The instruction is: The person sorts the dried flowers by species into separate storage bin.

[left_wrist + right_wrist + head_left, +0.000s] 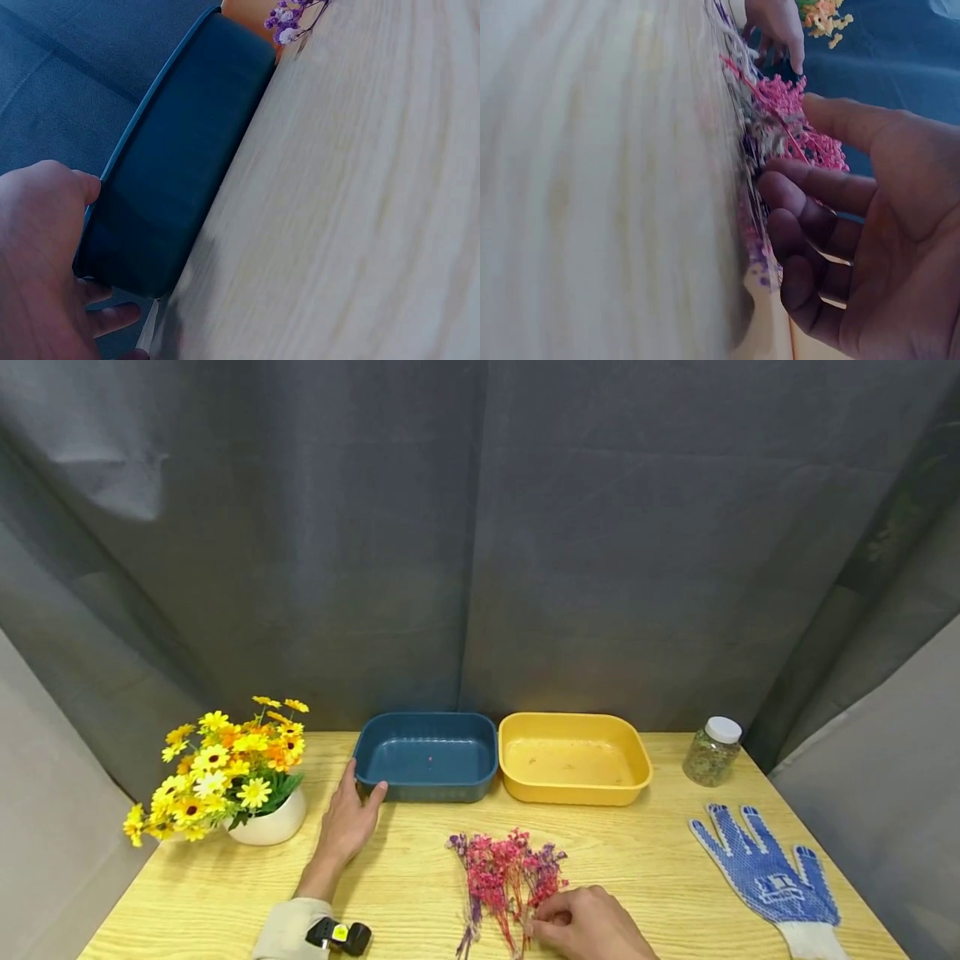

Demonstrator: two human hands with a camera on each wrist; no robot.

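The right hand (588,920) is at the flowers (491,872), which lie before the blue tray (427,793); whether it pinches stems, we cannot tell. The left hand (352,822), unclenched, touches the tray. We judge stem-picking in hand; next calls for a gentle pinch.

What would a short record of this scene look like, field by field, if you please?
Left hand: touching the near left corner of the blue tray
Right hand: at the dried flowers; whether it grips them is unclear
Dried flowers: pink and purple, in front of the trays
Yellow tray: right of the blue tray
Jar: white-lidded, beyond the glove
Glove: blue and white, lying on the table
Potted flowers: yellow and orange, far left
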